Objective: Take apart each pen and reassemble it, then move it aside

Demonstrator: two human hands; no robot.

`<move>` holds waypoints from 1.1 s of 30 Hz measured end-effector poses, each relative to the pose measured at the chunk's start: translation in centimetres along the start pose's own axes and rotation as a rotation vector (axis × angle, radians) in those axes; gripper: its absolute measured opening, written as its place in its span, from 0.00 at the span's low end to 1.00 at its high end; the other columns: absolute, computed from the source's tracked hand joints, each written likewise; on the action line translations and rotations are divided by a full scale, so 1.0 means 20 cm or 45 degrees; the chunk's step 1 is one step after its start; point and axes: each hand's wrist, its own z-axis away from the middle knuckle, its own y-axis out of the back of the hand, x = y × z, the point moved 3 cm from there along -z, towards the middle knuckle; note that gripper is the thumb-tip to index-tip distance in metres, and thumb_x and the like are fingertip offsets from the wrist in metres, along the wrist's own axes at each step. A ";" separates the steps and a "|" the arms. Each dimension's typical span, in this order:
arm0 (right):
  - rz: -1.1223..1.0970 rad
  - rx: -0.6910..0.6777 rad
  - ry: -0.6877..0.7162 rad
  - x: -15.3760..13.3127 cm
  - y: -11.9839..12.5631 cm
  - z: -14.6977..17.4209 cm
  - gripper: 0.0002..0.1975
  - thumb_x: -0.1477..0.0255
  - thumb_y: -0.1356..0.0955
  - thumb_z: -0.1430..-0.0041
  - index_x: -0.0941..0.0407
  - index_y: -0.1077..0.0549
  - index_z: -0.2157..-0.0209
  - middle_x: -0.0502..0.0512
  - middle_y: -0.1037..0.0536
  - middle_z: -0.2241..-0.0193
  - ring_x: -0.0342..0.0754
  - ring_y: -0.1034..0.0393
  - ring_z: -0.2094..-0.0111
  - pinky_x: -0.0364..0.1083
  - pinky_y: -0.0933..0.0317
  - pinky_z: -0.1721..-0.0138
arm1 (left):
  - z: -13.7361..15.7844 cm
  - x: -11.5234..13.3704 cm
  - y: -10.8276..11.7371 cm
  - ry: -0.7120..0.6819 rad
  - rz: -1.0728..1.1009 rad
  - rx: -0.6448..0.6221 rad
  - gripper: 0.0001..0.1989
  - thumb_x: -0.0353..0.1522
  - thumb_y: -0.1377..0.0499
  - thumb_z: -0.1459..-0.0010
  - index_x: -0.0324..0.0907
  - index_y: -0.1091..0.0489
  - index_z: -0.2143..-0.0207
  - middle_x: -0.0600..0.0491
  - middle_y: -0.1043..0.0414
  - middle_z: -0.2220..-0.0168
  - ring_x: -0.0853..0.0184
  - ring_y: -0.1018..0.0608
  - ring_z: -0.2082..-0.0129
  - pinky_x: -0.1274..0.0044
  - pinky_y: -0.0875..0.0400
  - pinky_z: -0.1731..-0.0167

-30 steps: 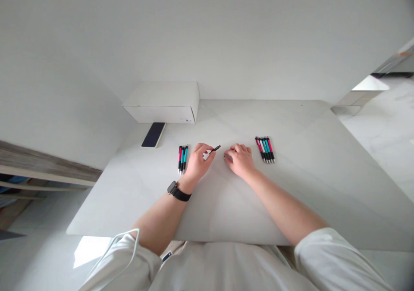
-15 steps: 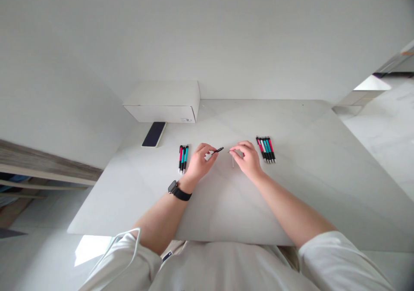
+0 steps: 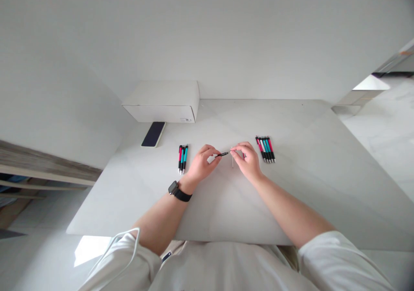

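Note:
My left hand (image 3: 201, 165), with a black watch (image 3: 174, 188) at the wrist, pinches a short black pen part (image 3: 223, 154) that points right. Opposite it, my right hand (image 3: 248, 162) has thumb and forefinger pressed together at the end of that part, on a tiny piece too small to make out. A bit of red (image 3: 244, 155) shows by the right fingers; the rest of it is hidden. Just below the fingertips a thin pale stick like a pen refill (image 3: 232, 163) lies on the white table (image 3: 223, 209).
Left of my hands lies a small group of red, black and teal pens (image 3: 183, 159). Several more pens (image 3: 265, 148) lie in a row on the right. A phone (image 3: 153, 134) rests in front of a white box (image 3: 163, 101) by the wall.
My left hand has moved slightly right and turned the black pen part flatter, closing the gap to my right fingertips. The right hand has barely moved.

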 end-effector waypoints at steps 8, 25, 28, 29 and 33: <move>0.028 -0.074 0.077 -0.01 0.00 0.00 0.08 0.66 0.30 0.32 0.47 0.17 0.56 0.56 0.23 0.58 0.54 0.26 0.52 0.55 0.30 0.47 | 0.00 -0.02 -0.01 -0.006 0.042 0.028 0.09 0.38 0.37 0.33 0.45 0.21 0.55 0.48 0.26 0.56 0.64 0.23 0.59 0.72 0.27 0.59; 0.893 -0.414 -0.040 0.13 0.01 0.01 0.09 0.62 0.27 0.38 0.52 0.17 0.62 0.62 0.26 0.47 0.63 0.37 0.45 0.60 0.47 0.42 | -0.02 -0.14 -0.01 0.273 0.376 0.158 0.14 0.44 0.38 0.33 0.43 0.23 0.57 0.49 0.24 0.60 0.66 0.23 0.61 0.76 0.29 0.62; 0.934 -0.564 -0.003 0.07 -0.03 0.01 0.08 0.64 0.28 0.36 0.52 0.17 0.60 0.61 0.27 0.47 0.61 0.37 0.45 0.58 0.47 0.45 | -0.02 -0.14 -0.01 0.271 0.353 0.176 0.14 0.44 0.38 0.33 0.43 0.23 0.57 0.49 0.24 0.60 0.66 0.23 0.61 0.76 0.28 0.63; 0.942 -0.615 0.008 0.05 -0.03 0.01 0.08 0.65 0.29 0.36 0.52 0.17 0.60 0.61 0.26 0.47 0.61 0.37 0.46 0.57 0.46 0.45 | -0.02 -0.14 -0.01 0.269 0.344 0.181 0.14 0.44 0.39 0.33 0.43 0.23 0.57 0.49 0.24 0.60 0.66 0.23 0.61 0.76 0.28 0.63; 1.033 -0.783 0.049 -0.03 -0.06 0.01 0.07 0.70 0.30 0.37 0.54 0.17 0.61 0.63 0.25 0.52 0.60 0.35 0.48 0.56 0.45 0.49 | -0.02 -0.13 0.00 0.233 0.275 0.203 0.13 0.43 0.39 0.32 0.43 0.24 0.56 0.49 0.24 0.59 0.65 0.22 0.61 0.75 0.27 0.63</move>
